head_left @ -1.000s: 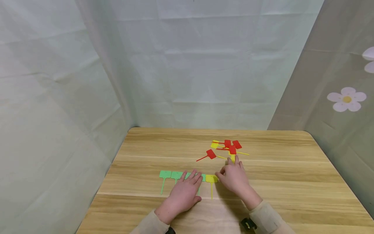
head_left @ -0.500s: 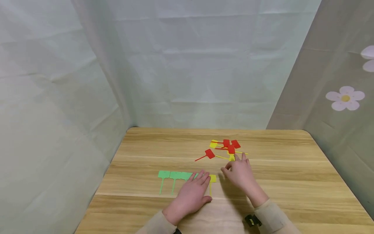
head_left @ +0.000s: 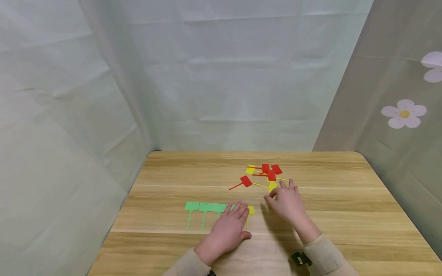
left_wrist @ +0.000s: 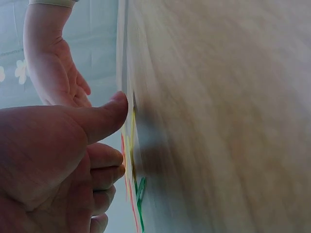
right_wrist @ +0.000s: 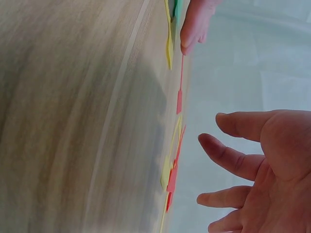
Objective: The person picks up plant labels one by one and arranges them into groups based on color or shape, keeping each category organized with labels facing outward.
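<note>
Nearest to us, the left hand (head_left: 228, 232) lies flat on the wooden table (head_left: 345, 214), fingers straight and together, covering the right end of the row of green tags (head_left: 203, 207). It has slid a little to the right over the last second and now hides most of the yellow tag (head_left: 250, 210) that closes the row; only a sliver of its head and stem shows beside the fingertips. In the left wrist view the thumb is extended along the table edge and the other fingers look partly folded, so we judge the hand to be resting, not gripping.

Just beyond, the right hand (head_left: 286, 201) has left the yellow tag it was beside a second ago and travelled forward. Its fingers are spread and relaxed, holding nothing; the right wrist view confirms an empty palm above the table. The fingertips now reach the near edge of the loose pile, at a second yellow tag (head_left: 272, 186).

Farther back lies the pile of red tags (head_left: 269, 171) mixed with yellow ones, with one red tag (head_left: 245, 181) apart to its left. The pile appears undisturbed.

Judgement: one yellow tag is placed; the next is being reached for but not yet pinched.
</note>
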A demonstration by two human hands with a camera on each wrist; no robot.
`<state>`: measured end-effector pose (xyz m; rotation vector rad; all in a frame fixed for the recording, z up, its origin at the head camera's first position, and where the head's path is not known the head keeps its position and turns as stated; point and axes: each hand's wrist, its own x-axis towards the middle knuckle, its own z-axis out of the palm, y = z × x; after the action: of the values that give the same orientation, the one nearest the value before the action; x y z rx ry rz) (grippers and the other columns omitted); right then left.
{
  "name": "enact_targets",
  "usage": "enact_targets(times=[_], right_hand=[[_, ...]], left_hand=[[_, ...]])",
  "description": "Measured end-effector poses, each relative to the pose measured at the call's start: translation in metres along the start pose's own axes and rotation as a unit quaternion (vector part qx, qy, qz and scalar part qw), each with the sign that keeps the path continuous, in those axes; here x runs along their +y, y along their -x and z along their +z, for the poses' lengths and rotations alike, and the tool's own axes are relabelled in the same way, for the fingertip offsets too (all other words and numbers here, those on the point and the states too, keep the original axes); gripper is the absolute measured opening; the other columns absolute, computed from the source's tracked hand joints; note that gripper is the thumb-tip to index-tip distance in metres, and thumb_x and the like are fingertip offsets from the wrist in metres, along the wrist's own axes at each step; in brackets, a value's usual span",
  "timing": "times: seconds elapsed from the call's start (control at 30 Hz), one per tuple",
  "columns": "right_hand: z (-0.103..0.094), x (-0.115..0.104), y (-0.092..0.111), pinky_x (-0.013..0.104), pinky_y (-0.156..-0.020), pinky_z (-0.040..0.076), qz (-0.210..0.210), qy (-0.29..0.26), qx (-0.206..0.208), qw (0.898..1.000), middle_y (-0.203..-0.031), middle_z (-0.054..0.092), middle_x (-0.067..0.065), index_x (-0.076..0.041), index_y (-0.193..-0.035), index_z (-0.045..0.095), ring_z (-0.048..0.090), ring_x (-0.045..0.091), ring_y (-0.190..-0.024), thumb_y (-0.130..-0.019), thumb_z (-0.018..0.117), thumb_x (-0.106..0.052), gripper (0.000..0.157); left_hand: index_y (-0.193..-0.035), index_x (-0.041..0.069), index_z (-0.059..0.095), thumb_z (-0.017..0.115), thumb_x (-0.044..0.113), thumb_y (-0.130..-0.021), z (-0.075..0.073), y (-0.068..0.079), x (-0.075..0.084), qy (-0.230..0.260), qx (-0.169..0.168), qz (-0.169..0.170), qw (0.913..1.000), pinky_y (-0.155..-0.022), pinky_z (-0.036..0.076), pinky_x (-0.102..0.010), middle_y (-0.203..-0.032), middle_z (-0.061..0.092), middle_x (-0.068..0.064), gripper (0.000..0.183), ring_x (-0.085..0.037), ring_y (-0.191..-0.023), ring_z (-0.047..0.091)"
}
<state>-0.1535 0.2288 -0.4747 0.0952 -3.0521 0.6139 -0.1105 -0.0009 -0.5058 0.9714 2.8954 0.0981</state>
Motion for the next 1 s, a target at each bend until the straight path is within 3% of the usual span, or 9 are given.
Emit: enact_targets(times=[0.73, 0.87, 0.9, 1.0], right_hand=[[0.001, 0.003, -0.005, 0.077, -0.12, 0.024, 0.001, -0.013, -0.001, 1.0, -0.142, 0.058, 0.039, -0.011, -0.094, 0.082, 0.028, 0.072, -0.144, -0.1, 0.074, -0.031, 0.023], [0.0, 0.002, -0.019, 0.07, -0.118, 0.036, -0.007, -0.123, -0.013, 0.992, -0.146, 0.061, 0.028, -0.01, -0.117, 0.079, 0.042, 0.057, -0.146, -0.106, 0.068, -0.028, 0.024], [0.0, 0.001, -0.025, 0.068, -0.117, 0.039, -0.01, -0.163, -0.018, 0.986, -0.147, 0.062, 0.025, -0.009, -0.124, 0.077, 0.046, 0.052, -0.146, -0.107, 0.066, -0.027, 0.027], [0.002, -0.001, -0.047, 0.06, -0.114, 0.045, -0.012, -0.29, -0.04, 0.956, -0.145, 0.064, 0.019, -0.006, -0.139, 0.069, 0.054, 0.04, -0.141, -0.111, 0.06, -0.024, 0.035]], left_hand=[[-0.158, 0.012, 0.055, 0.069, 0.053, -0.101, -0.008, -0.008, 0.004, -0.016, -0.065, -0.021, 0.9976, -0.129, 0.027, -0.044, -0.168, 0.043, 0.0, 0.072, -0.021, -0.158, 0.034], [-0.159, 0.013, 0.054, 0.069, 0.053, -0.101, -0.008, -0.009, 0.005, -0.013, -0.071, -0.025, 0.9971, -0.13, 0.026, -0.043, -0.169, 0.042, 0.001, 0.072, -0.02, -0.159, 0.033], [-0.159, 0.013, 0.054, 0.07, 0.052, -0.101, -0.008, -0.009, 0.005, -0.011, -0.07, -0.025, 0.9971, -0.129, 0.027, -0.044, -0.168, 0.043, 0.001, 0.072, -0.02, -0.158, 0.033], [-0.158, 0.013, 0.055, 0.07, 0.052, -0.1, -0.007, -0.01, 0.006, -0.013, -0.068, -0.023, 0.9973, -0.129, 0.028, -0.043, -0.168, 0.043, 0.001, 0.072, -0.02, -0.158, 0.034]])
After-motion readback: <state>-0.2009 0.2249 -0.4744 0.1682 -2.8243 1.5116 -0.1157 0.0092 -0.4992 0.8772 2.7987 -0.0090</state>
